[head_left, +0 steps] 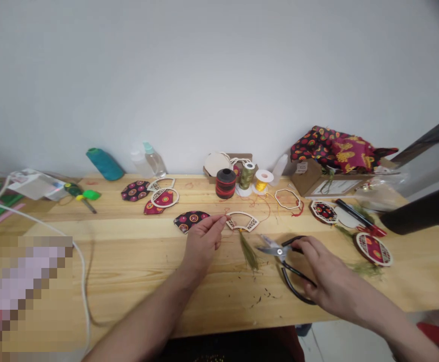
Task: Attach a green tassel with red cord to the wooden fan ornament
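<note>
Between thumb and finger, my left hand (204, 239) pinches the left end of a fan-shaped wooden frame (252, 223) with cut-out lattice ends. A green thread tassel (248, 252) hangs from the frame's lower edge. My right hand (328, 279) grips black-handled scissors (280, 252), their blades parted and pointing left, a little right of the tassel and apart from it. Just behind my left hand lies a dark patterned fan-shaped fabric piece (192, 219). Small dark clippings (264, 294) are scattered on the wood in front of the tassel.
Behind the frame stand a red-and-black thread spool (226, 184), a green spool (246, 177) and a yellow one (263, 182). Finished round ornaments (373, 249) and a marker (358, 216) lie at right, near a fabric-filled cardboard box (332, 181). A white cable (82, 271) crosses the table's left side.
</note>
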`<state>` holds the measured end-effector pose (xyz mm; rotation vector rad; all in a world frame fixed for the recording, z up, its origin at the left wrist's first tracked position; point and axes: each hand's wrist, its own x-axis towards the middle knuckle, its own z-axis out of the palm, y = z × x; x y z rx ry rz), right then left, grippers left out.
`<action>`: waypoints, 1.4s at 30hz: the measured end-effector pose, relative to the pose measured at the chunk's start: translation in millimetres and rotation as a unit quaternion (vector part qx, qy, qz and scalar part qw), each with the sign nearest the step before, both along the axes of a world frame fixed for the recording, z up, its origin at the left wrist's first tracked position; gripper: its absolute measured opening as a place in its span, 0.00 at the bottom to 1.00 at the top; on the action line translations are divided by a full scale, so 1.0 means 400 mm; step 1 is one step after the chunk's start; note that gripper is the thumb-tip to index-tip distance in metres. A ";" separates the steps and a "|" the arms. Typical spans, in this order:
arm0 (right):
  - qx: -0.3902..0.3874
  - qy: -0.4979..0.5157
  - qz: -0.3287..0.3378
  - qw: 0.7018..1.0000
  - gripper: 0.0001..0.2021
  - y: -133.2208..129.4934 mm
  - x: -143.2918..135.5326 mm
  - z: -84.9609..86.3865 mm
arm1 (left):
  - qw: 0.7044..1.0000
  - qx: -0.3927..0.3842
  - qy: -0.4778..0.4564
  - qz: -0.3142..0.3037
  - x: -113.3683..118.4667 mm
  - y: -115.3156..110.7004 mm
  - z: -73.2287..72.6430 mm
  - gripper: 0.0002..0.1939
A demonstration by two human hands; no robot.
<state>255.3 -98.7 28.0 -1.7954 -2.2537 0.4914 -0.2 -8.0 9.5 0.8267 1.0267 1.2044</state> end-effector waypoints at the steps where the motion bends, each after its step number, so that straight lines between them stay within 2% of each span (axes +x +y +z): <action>1: 0.015 0.020 -0.016 1.000 0.28 0.004 0.011 0.012 | 1.000 0.004 0.006 0.000 0.000 0.000 0.000 0.18; 3: 0.037 0.093 -0.053 0.994 0.27 0.023 0.022 0.040 | 0.999 0.015 0.032 -0.004 -0.001 -0.001 -0.002 0.18; 5: 0.022 0.227 -0.093 0.969 0.21 0.053 0.013 0.069 | 0.997 0.031 0.076 -0.002 -0.002 -0.004 -0.003 0.18; 7: -0.056 0.386 -0.119 0.913 0.13 0.090 -0.016 0.091 | 0.990 0.058 0.126 0.007 -0.004 -0.006 -0.003 0.16; 9: -0.179 0.507 -0.103 0.837 0.15 0.130 -0.061 0.098 | 0.981 0.096 0.170 0.018 -0.005 -0.007 -0.004 0.13; 10: -0.216 0.562 -0.090 0.794 0.18 0.151 -0.086 0.095 | 0.975 0.116 0.189 0.023 -0.006 -0.007 -0.005 0.12; 12: -0.247 0.640 -0.081 0.723 0.22 0.189 -0.136 0.081 | 0.963 0.154 0.218 0.036 -0.008 -0.007 -0.008 0.11; 13: -0.262 0.661 -0.075 0.699 0.24 0.207 -0.159 0.071 | 0.958 0.170 0.229 0.042 -0.009 -0.007 -0.010 0.11; 14: -0.266 0.670 -0.069 0.690 0.25 0.223 -0.178 0.060 | 0.952 0.184 0.239 0.046 -0.009 -0.007 -0.012 0.11; 15: -0.257 0.665 -0.068 0.698 0.25 0.235 -0.194 0.051 | 0.947 0.196 0.248 0.048 -0.010 -0.007 -0.014 0.11; 18: -0.214 0.612 -0.078 0.758 0.20 0.255 -0.222 0.030 | 0.934 0.231 0.268 0.042 -0.010 -0.009 -0.017 0.11; 20: -0.198 0.590 -0.085 0.779 0.17 0.253 -0.228 0.022 | 0.930 0.246 0.272 0.032 -0.006 -0.014 -0.015 0.10; 27: -0.151 0.632 -0.076 0.756 0.19 0.240 -0.232 -0.010 | 0.937 0.249 0.243 -0.040 0.008 -0.030 -0.011 0.12; 33: -0.127 0.624 -0.063 0.768 0.19 0.233 -0.237 -0.030 | 0.933 0.240 0.262 -0.052 0.009 -0.031 -0.016 0.11; 42: -0.099 0.618 -0.081 0.776 0.19 0.225 -0.248 -0.021 | 0.932 0.232 0.271 -0.062 0.014 -0.034 -0.002 0.11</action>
